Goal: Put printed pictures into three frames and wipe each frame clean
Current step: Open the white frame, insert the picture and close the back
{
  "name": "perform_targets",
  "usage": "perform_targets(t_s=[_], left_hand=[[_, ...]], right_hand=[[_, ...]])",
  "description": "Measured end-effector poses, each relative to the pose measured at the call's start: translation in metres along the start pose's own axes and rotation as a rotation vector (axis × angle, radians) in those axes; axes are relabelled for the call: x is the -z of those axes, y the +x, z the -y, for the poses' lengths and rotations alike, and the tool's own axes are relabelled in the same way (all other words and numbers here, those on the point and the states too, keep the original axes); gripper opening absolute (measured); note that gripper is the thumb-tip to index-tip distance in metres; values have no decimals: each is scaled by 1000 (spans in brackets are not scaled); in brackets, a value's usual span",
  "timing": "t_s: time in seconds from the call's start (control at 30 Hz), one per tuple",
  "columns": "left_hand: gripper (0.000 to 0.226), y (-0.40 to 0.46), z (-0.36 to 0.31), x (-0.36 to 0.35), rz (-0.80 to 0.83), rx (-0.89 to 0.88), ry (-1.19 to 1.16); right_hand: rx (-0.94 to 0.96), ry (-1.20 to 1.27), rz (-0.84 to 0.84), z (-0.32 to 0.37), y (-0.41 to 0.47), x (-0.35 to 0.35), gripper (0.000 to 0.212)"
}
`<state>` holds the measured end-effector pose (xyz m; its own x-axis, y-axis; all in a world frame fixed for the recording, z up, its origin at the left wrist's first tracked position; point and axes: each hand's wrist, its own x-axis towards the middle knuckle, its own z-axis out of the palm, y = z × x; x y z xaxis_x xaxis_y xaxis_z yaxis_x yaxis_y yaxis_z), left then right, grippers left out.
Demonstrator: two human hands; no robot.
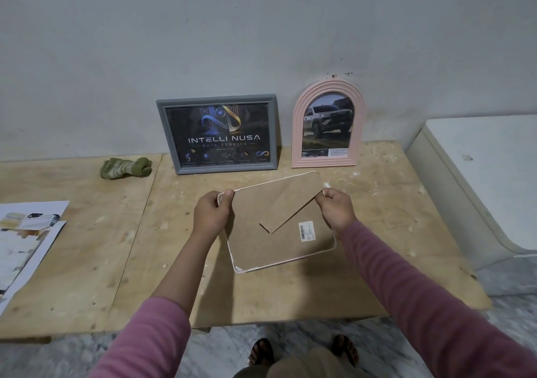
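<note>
I hold a white-edged frame point(279, 232) above the plywood table, its brown cardboard back with a barcode sticker facing me. My left hand point(213, 213) grips its upper left corner. My right hand point(335, 207) pinches its right edge. A grey frame point(218, 133) with a dark logo print and a pink arched frame point(328, 124) with a truck picture lean on the wall behind. A green cloth point(125, 167) lies crumpled at the left. Printed pictures point(26, 232) lie at the table's left edge.
The plywood table point(116, 247) stands against a grey wall. A white cabinet or appliance point(479, 180) stands at the right beside the table. My sandalled feet point(302, 351) are on a marbled floor below the table's front edge.
</note>
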<state>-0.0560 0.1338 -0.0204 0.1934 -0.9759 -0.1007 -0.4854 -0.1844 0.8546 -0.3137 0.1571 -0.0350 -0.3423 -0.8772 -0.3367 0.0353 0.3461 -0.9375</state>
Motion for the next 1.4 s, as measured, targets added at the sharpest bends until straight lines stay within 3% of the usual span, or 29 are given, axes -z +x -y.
perform_targets(t_s=[0.13,0.23,0.33,0.4,0.47,0.53,0.57,0.7,1.0,1.2,1.4], left_hand=[[45,1,4,0,-3,-15,-2],[51,5,7,5,103,-1,-127],[17,8,8,10,223,12,-170],[10,9,11,10,211,14,-176],[8,8,11,9,214,21,-199],[8,4,9,6,234,14,-214],[8,3,7,5,240,6,-214],[10,-2,1,2,227,-9,-201],[19,-6,5,1,124,20,-116],[13,-11,0,7,347,101,-222],[21,-13,-3,2,69,6,203]], right_hand=[[12,-34,-48,-3,0,-3,37],[-14,-24,-47,-7,0,-1,37],[-81,153,31,-1,-5,4,35],[-128,284,100,7,-12,6,28],[-152,340,133,10,-11,7,39],[-56,131,96,11,-9,4,49],[-21,70,58,12,-10,3,43],[5,76,-12,11,-13,0,25],[8,20,-43,-1,-10,-2,48],[186,-117,-13,10,-13,3,41],[205,-143,-55,2,-13,-6,31]])
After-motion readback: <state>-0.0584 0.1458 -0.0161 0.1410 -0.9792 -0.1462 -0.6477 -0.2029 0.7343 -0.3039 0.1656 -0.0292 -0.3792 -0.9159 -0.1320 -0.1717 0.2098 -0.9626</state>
